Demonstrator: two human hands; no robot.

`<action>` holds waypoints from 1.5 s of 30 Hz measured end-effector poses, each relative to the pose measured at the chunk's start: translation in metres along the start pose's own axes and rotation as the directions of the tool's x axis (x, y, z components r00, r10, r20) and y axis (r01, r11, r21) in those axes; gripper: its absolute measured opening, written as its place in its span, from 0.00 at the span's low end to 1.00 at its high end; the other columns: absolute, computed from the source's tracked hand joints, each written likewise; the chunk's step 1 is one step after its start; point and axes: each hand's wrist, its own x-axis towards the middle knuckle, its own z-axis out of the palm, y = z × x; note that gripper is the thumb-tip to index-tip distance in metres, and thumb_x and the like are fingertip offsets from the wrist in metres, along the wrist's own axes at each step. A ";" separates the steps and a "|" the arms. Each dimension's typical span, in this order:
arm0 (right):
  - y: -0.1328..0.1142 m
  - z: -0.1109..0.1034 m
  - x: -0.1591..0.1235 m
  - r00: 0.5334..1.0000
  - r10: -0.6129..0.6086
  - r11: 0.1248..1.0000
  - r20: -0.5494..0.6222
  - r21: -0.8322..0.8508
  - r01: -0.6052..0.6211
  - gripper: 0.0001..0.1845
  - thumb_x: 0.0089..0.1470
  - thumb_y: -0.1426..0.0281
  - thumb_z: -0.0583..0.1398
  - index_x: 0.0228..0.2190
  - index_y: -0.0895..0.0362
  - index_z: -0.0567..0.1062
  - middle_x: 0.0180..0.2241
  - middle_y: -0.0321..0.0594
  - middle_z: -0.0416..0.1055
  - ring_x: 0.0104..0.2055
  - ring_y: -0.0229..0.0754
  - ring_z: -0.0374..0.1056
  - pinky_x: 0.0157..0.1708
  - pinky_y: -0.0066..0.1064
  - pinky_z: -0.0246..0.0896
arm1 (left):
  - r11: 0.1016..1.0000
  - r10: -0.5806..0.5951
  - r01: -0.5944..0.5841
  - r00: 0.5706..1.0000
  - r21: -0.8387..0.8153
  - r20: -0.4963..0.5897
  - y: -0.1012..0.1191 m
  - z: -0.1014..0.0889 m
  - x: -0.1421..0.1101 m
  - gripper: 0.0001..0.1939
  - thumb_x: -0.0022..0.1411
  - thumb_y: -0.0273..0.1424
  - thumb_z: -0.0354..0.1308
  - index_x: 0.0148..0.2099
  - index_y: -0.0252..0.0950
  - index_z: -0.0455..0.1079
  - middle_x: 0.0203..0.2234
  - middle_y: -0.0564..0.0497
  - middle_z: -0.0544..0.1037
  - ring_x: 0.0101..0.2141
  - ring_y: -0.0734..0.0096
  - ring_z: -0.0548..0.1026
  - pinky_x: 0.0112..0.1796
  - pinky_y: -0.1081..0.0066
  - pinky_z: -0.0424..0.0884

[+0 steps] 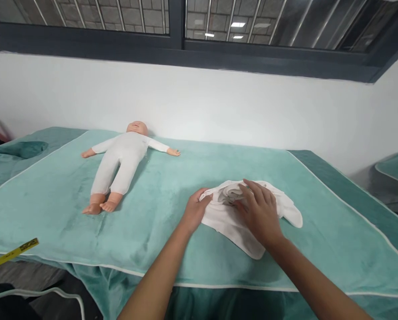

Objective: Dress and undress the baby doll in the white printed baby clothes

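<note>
A white baby garment (pixel 230 226), partly bunched up, lies on the green bedspread (pixel 158 222). One sleeve-like or leg-like end sticks out to the right. At its left edge my left hand (pixel 195 209) pinches the cloth between thumb and fingers. My right hand (pixel 260 211) is over the bunched middle, its fingers curled at the folds around an opening; the fingertips partly hide what they touch. Farther left, a baby doll (pixel 123 155) with a white cloth body lies on its back, arms spread, clear of both hands.
A white wall (pixel 199 106) with a dark-framed window (pixel 177 44) rises behind the bed. A yellow strip (pixel 12 254) juts in at the lower left, above a pale cable (pixel 52 291). Green cloth (pixel 22 149) lies at the far left.
</note>
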 end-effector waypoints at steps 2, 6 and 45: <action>0.005 -0.001 0.004 0.998 -0.001 0.998 0.062 -0.058 0.005 0.26 0.58 0.70 0.55 0.58 0.54 0.63 0.53 0.49 0.69 0.55 0.56 0.62 0.53 0.48 0.54 | 0.999 0.003 -0.005 0.999 -0.050 -0.039 0.000 -0.001 0.000 0.16 0.56 0.40 0.61 0.42 0.35 0.75 0.35 0.50 0.79 0.35 0.69 0.74 0.38 0.73 0.67; 0.013 -0.003 0.003 0.984 -0.109 0.982 0.143 -0.137 0.128 0.22 0.58 0.73 0.53 0.53 0.55 0.68 0.46 0.47 0.71 0.44 0.50 0.68 0.41 0.39 0.60 | 0.973 -0.006 -0.030 0.988 -0.229 -0.155 0.004 0.002 -0.001 0.17 0.52 0.39 0.63 0.42 0.34 0.75 0.34 0.49 0.80 0.34 0.69 0.75 0.37 0.73 0.68; -0.051 -0.054 0.135 0.989 -0.128 0.971 0.074 0.213 0.110 0.14 0.51 0.74 0.55 0.40 0.53 0.73 0.38 0.37 0.71 0.33 0.39 0.64 0.31 0.29 0.52 | 0.290 0.540 -0.240 0.840 0.926 0.048 0.188 -0.058 -0.055 0.11 0.61 0.32 0.53 0.43 0.41 0.74 0.39 0.53 0.79 0.41 0.64 0.74 0.42 0.69 0.67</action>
